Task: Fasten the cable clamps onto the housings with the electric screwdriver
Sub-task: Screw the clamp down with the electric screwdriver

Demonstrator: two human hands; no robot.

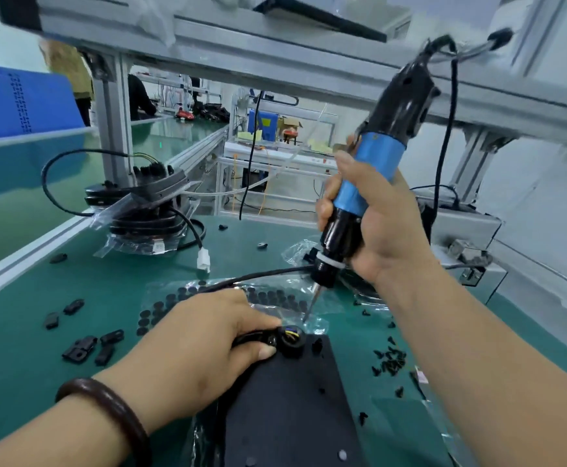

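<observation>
My right hand (373, 217) grips the blue and black electric screwdriver (366, 183), held tilted, its bit tip (307, 315) just above and to the right of a round black housing (292, 340). My left hand (214, 338) pinches the cable and clamp (261, 338) against that housing, at the top corner of a black foam pad (285, 409). Coloured wires show inside the housing's opening. The screwdriver's cord (444, 136) runs up to the frame overhead.
Loose black cable clamps (83, 348) lie at the left on the green mat. Small black screws (390, 362) are scattered at the right. A plastic bag of round black caps (174, 305) sits behind my left hand. A stack of bagged housings with cables (147, 214) stands at the back left.
</observation>
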